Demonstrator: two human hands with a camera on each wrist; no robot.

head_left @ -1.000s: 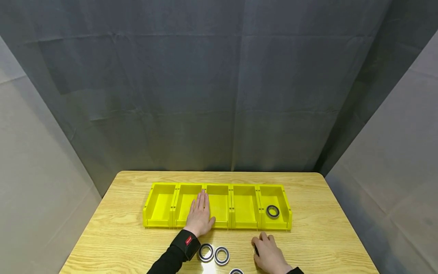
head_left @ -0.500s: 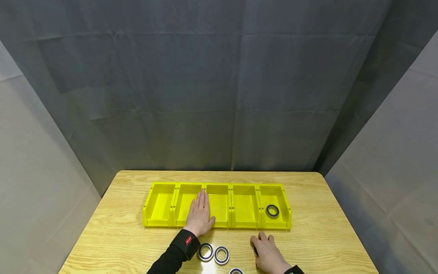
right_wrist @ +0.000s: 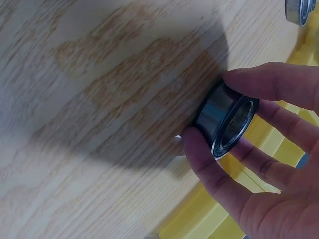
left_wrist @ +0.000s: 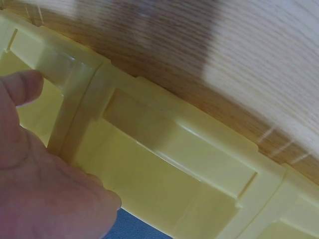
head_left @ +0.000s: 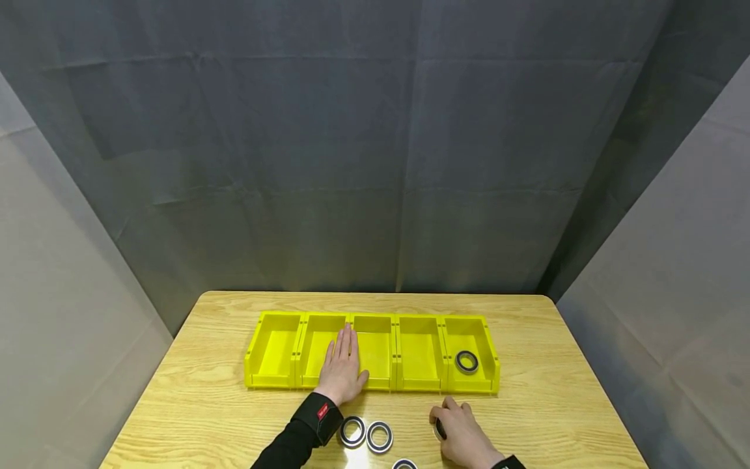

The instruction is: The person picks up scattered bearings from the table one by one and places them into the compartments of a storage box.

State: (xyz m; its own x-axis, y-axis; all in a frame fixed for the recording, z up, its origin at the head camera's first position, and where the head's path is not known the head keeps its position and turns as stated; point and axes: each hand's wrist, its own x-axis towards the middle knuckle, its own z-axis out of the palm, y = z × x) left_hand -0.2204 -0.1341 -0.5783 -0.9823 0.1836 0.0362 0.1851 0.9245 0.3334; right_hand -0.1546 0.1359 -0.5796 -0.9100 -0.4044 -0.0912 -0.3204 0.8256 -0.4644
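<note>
In the head view, my left hand lies with straight fingers over the divider between two yellow bins, its thumb out to the right. The left wrist view shows the palm and thumb over the bins' front edges. My right hand is at the table in front of the rightmost bins. It pinches a ball bearing between thumb and fingertips, and the ring stands tilted on or just above the wood. Another bearing lies flat in the rightmost bin.
Two bearings, one left and one right, lie side by side near my left wrist. A third bearing is cut off by the frame's lower edge. The bins stand in a row on the wooden table, with grey cloth behind.
My right hand has shifted only slightly, and a little more of the bearing it pinches shows now. The left hand and the bins have stayed put.
</note>
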